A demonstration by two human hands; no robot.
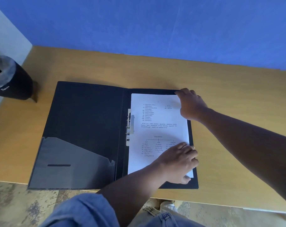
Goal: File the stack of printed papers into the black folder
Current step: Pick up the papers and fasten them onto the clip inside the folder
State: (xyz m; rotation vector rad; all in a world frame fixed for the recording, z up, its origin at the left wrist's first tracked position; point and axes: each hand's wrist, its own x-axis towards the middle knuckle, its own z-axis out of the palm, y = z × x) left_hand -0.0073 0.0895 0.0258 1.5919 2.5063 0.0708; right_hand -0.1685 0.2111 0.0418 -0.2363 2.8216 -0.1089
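The black folder [90, 122] lies open on the wooden table. A stack of printed papers [157, 128] rests on its right half, with its left edge at the metal clip [130, 126] by the spine. My left hand [179, 163] is on the stack's lower right corner, fingers curled over the right edge and thumb at the bottom corner. My right hand [190, 104] holds the stack's upper right corner, fingertips at the top edge. The top sheet shows printed text and a small tree diagram.
A clear plastic pocket [70, 163] covers the lower part of the folder's left flap. A dark plant pot [13, 81] stands at the table's far left. A blue wall runs behind the table [237, 145]. The folder's near edge overhangs the table front.
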